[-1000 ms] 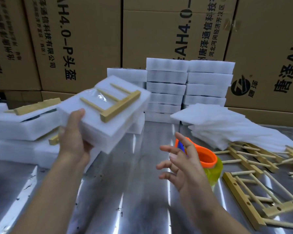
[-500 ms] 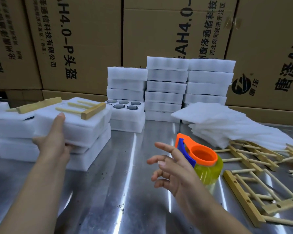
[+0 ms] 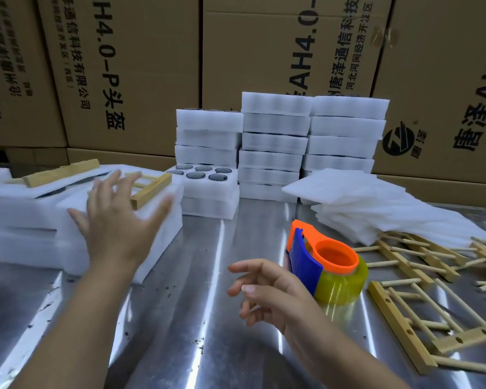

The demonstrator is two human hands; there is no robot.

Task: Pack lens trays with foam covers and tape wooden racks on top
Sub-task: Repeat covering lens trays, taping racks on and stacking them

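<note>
Head view: left hand (image 3: 115,220) fingers spread, empty, at finished stack (image 3: 163,237), frame left; right hand (image 3: 272,293) loosely curled, empty. Stacking step likely; next needs open lens tray (image 3: 208,189).

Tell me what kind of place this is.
Probably a packing station in a warehouse or factory: printed cardboard cartons stacked behind a steel table, piles of white foam trays, and a tape dispenser beside wooden racks.
</note>
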